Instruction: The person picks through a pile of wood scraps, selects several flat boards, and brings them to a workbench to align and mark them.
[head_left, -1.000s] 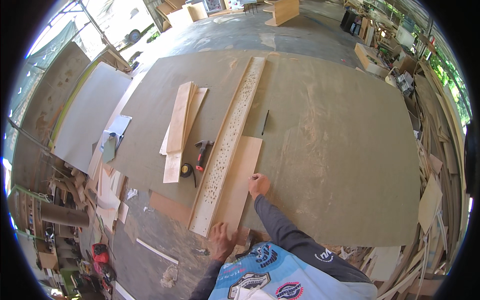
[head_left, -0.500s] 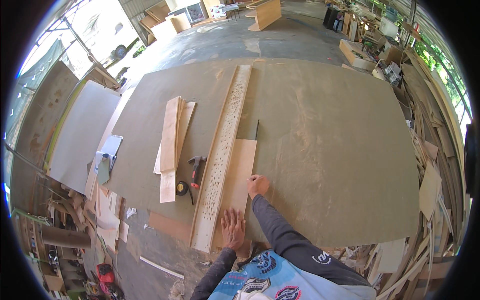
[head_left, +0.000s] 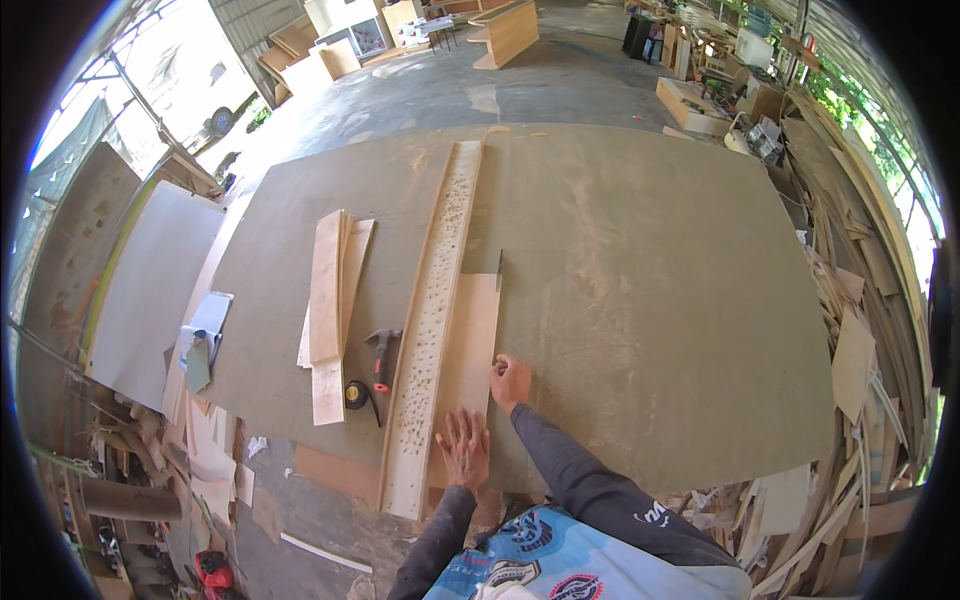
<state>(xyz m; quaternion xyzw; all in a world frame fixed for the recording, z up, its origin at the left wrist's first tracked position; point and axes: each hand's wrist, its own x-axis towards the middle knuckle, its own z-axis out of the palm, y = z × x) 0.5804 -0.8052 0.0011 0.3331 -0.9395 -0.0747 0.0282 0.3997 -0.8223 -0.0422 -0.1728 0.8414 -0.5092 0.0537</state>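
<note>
Left hand (head_left: 464,450): palm down on the near end of the plain plywood panel (head_left: 472,340), fingers spread and nothing gripped; weight kept at this end alone could let the far end swing.
Right hand (head_left: 512,383): narrow, fingers curled at the panel's right edge; I cannot tell whether anything is pinched inside. A sideways push there could drive the panel left.
Plywood panel: flat on the worktable (head_left: 650,300), along the right side of the long holed board (head_left: 435,300); uneven pressure could skew the two.
Holed board: narrow, running from the near edge to the far side; a bump from the left hand's little finger, just beside it, could turn it.
Pencil-like dark stick (head_left: 501,262): at the panel's far right corner; a shove of the panel could roll it away.
Claw hammer (head_left: 382,357) and tape measure (head_left: 356,395): left of the holed board; a leftward slide could knock the hammer.
</note>
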